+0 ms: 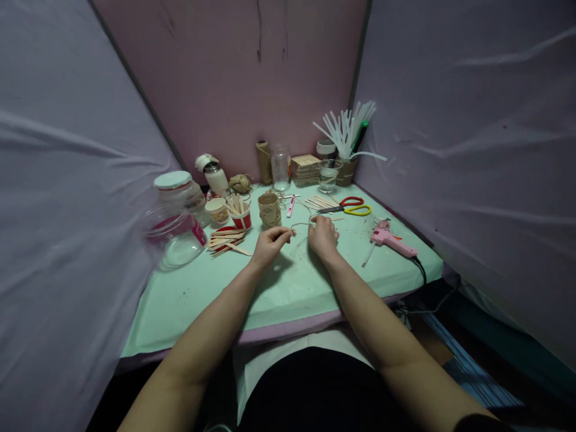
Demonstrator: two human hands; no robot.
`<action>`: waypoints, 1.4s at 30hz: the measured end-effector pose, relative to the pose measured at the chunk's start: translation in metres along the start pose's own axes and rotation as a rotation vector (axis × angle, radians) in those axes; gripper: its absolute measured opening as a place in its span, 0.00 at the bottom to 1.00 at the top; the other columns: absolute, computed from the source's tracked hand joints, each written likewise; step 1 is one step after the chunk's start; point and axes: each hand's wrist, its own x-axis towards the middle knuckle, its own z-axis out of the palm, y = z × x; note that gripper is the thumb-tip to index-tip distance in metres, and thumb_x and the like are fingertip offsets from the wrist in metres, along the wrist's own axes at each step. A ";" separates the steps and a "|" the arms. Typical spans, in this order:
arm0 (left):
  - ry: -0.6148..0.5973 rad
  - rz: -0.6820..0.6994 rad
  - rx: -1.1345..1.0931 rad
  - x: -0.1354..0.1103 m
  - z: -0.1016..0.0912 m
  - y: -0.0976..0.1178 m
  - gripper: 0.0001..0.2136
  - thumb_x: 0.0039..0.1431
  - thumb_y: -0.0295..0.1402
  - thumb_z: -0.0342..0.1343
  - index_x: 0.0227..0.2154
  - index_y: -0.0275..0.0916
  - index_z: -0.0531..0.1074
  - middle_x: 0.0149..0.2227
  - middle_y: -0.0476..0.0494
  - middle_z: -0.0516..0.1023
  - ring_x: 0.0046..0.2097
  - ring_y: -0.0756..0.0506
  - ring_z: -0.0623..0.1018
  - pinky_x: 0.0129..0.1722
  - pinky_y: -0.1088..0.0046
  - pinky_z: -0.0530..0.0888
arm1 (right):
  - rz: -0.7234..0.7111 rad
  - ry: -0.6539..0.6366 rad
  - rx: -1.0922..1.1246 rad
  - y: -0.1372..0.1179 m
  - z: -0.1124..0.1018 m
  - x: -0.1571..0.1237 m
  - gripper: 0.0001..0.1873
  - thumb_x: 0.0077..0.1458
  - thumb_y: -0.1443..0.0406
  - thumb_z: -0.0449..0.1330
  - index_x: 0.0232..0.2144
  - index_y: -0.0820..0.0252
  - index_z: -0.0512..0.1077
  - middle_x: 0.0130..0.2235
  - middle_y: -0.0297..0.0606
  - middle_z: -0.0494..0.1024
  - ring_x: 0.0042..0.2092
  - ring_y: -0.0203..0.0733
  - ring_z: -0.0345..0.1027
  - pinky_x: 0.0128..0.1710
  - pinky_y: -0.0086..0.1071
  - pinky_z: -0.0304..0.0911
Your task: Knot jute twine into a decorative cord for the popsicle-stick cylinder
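Observation:
My left hand (272,243) pinches one end of a thin piece of twine (300,224), where a small curled bit shows at the fingertips. The twine runs across to my right hand (323,237), whose curled fingers grip it; more of it loops up behind that hand. Both hands are just above the green-covered table. Beyond my left hand stands a brown cup wrapped in cord (270,210). Past my right hand lie scissors (344,207) with red and yellow handles, beside some thin wooden sticks (320,202).
A pink glue gun (391,240) lies at the right, its cord over the edge of the table (198,306). Glass jars (180,243), a paper cup of craft sticks (240,217) and loose craft sticks (225,241) are at left. A twine ball (240,183) and glue sticks (346,132) stand behind.

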 end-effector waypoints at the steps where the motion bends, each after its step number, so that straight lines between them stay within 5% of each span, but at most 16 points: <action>1: 0.051 0.003 0.030 0.001 0.000 -0.002 0.13 0.50 0.42 0.57 0.28 0.36 0.76 0.24 0.47 0.73 0.29 0.49 0.70 0.32 0.74 0.67 | -0.063 0.028 0.024 -0.002 -0.001 -0.002 0.18 0.51 0.70 0.51 0.45 0.59 0.67 0.48 0.50 0.65 0.51 0.55 0.57 0.48 0.50 0.53; 6: 0.188 -0.008 0.132 0.004 -0.002 -0.011 0.12 0.51 0.40 0.56 0.30 0.35 0.76 0.25 0.46 0.75 0.31 0.48 0.72 0.34 0.73 0.68 | -0.591 0.001 0.253 -0.011 -0.006 -0.009 0.23 0.49 0.73 0.52 0.49 0.56 0.66 0.49 0.45 0.62 0.52 0.48 0.57 0.52 0.44 0.55; 11: 0.157 0.024 0.190 0.002 -0.001 -0.009 0.11 0.53 0.37 0.54 0.32 0.35 0.77 0.27 0.45 0.77 0.31 0.48 0.73 0.34 0.73 0.67 | -0.758 -0.074 0.298 -0.015 -0.006 -0.011 0.14 0.55 0.69 0.52 0.43 0.55 0.70 0.46 0.44 0.65 0.47 0.45 0.60 0.49 0.40 0.58; 18: 0.145 0.062 0.254 0.000 0.001 -0.008 0.09 0.53 0.35 0.54 0.31 0.36 0.77 0.27 0.45 0.77 0.31 0.48 0.73 0.34 0.73 0.67 | -0.668 -0.135 0.351 -0.014 -0.005 -0.008 0.09 0.57 0.62 0.53 0.31 0.57 0.72 0.34 0.41 0.72 0.41 0.44 0.63 0.44 0.37 0.59; 26: -0.001 -0.029 0.201 0.004 0.001 -0.011 0.10 0.51 0.34 0.53 0.31 0.35 0.76 0.22 0.49 0.71 0.27 0.50 0.67 0.29 0.75 0.64 | -0.256 -0.257 0.573 -0.016 -0.003 -0.007 0.08 0.51 0.61 0.55 0.24 0.59 0.69 0.27 0.33 0.72 0.32 0.37 0.63 0.36 0.30 0.57; 38: -0.069 -0.114 0.044 0.005 0.000 -0.011 0.11 0.49 0.39 0.56 0.27 0.35 0.75 0.20 0.50 0.68 0.26 0.51 0.65 0.29 0.74 0.63 | -0.039 -0.468 0.935 -0.017 -0.004 -0.006 0.13 0.44 0.56 0.62 0.25 0.59 0.66 0.26 0.31 0.72 0.26 0.32 0.59 0.26 0.27 0.53; 42: -0.081 -0.147 0.027 0.004 0.000 -0.007 0.12 0.49 0.40 0.56 0.27 0.35 0.75 0.20 0.51 0.68 0.25 0.52 0.65 0.27 0.76 0.63 | -0.023 -0.441 0.971 -0.019 -0.006 -0.006 0.13 0.41 0.58 0.64 0.24 0.59 0.65 0.24 0.30 0.71 0.26 0.32 0.59 0.25 0.27 0.53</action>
